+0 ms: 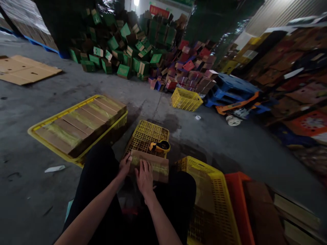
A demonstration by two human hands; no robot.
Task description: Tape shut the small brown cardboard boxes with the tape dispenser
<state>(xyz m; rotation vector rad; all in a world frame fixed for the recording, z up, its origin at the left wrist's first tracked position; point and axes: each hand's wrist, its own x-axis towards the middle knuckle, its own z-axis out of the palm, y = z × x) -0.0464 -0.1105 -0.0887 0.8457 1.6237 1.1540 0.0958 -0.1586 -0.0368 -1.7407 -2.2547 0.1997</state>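
Observation:
A small brown cardboard box (160, 167) with a strip of yellowish tape along it sits just above my knees, at the near edge of an upturned yellow crate (148, 131). My left hand (125, 164) grips the box's left end, thumb on top. With fingers stretched out, my right hand (145, 176) lies flat on the taped face. Beyond the box, a yellow-and-black tape dispenser (160, 146) rests on the crate. To the left, a yellow crate (76, 163) holds several taped cardboard boxes (84, 119).
At my right stand another yellow crate (224, 194) and a red crate (238, 177) beside brown cardboard. A small yellow crate (186, 99), blue pallets (235, 86) and an orange pallet jack (240, 103) are farther off. Green boxes (124, 70) lie heaped behind; flattened cardboard (28, 69) lies left.

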